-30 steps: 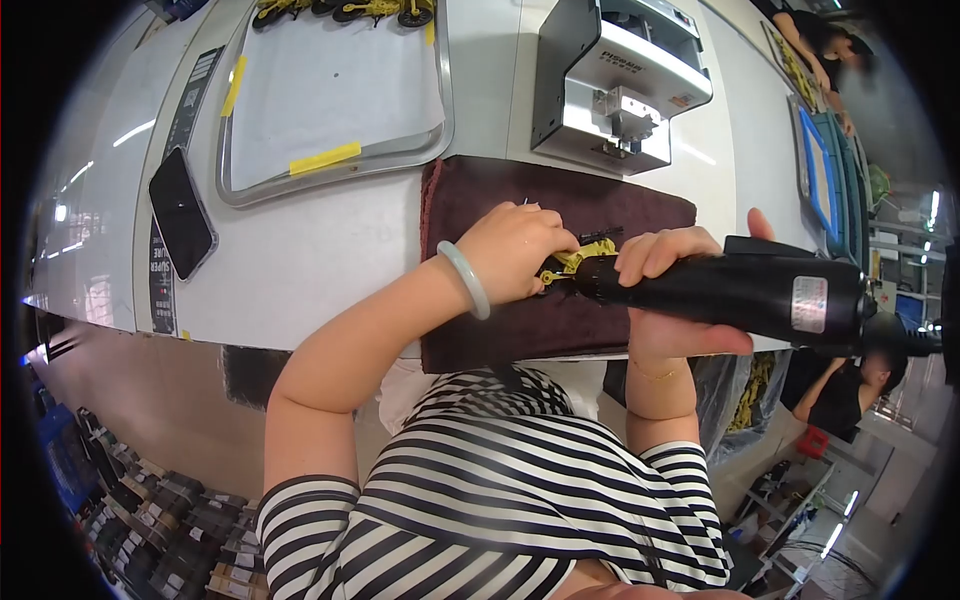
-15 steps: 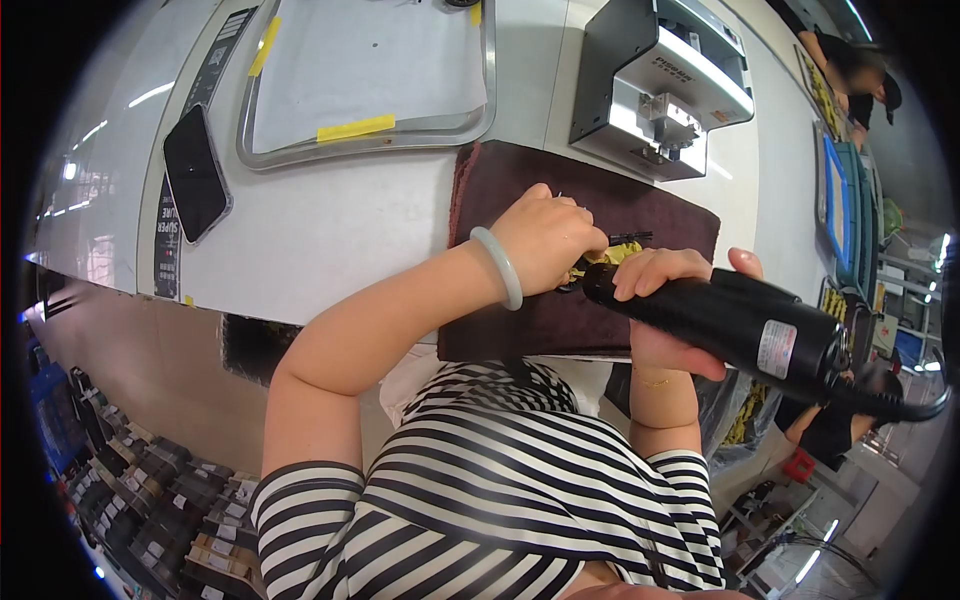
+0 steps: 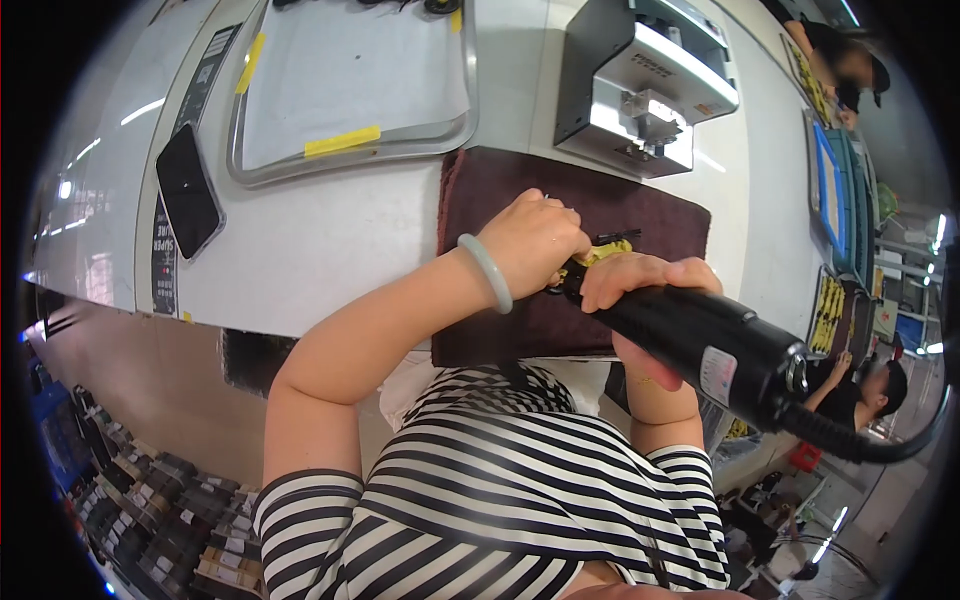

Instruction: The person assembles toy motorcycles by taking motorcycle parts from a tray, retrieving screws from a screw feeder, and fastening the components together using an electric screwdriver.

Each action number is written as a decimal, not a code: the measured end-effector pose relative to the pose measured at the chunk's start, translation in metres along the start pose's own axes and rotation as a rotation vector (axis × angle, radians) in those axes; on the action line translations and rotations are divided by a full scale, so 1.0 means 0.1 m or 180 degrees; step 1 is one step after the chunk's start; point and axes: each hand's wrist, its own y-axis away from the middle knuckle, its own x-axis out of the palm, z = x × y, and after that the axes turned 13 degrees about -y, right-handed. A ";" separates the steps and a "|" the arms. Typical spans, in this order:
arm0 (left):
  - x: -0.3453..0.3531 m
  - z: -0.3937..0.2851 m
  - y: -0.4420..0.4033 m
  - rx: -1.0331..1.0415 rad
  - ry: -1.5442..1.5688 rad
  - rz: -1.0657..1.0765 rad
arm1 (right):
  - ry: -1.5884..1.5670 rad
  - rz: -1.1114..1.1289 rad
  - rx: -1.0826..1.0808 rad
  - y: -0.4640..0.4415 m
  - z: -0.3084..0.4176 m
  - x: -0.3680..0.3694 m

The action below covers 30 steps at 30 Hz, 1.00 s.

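Observation:
My right hand (image 3: 650, 285) is wrapped round a black electric screwdriver (image 3: 715, 350), which lies slanted with its thick cable end toward the lower right. The tool's front end meets a small yellow and black part (image 3: 608, 250) over the dark cloth. My left hand (image 3: 535, 240), with a pale bangle on the wrist, is closed with its fingers against that part. The fingers and the tool cover much of the part, so the exact contact point is hidden.
Under my hands lies a dark maroon cloth (image 3: 660, 215). A metal tray (image 3: 360, 160) lined with white paper is at the back left, near a phone (image 3: 188, 190). A grey-black machine (image 3: 645, 100) stands behind the cloth. Co-workers (image 3: 845, 65) sit to the right.
The screwdriver's rear end has swung downward and left, and my right hand has shifted a little left with it. My left hand stays against the part. The whole view has shifted slightly.

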 end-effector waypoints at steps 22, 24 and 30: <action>0.03 -0.03 -0.02 -0.0391 0.0262 0.0162 | 0.0642 -0.1223 -0.1185 -1.22 -0.13 -0.97; 0.02 -0.02 -0.02 -0.0377 0.0251 0.0159 | 0.0597 -0.1197 -0.1188 -1.18 -0.14 -0.94; 0.01 -0.05 -0.02 -0.0237 0.0140 0.0029 | 0.0902 -0.1317 -0.0820 -0.87 -0.04 -0.74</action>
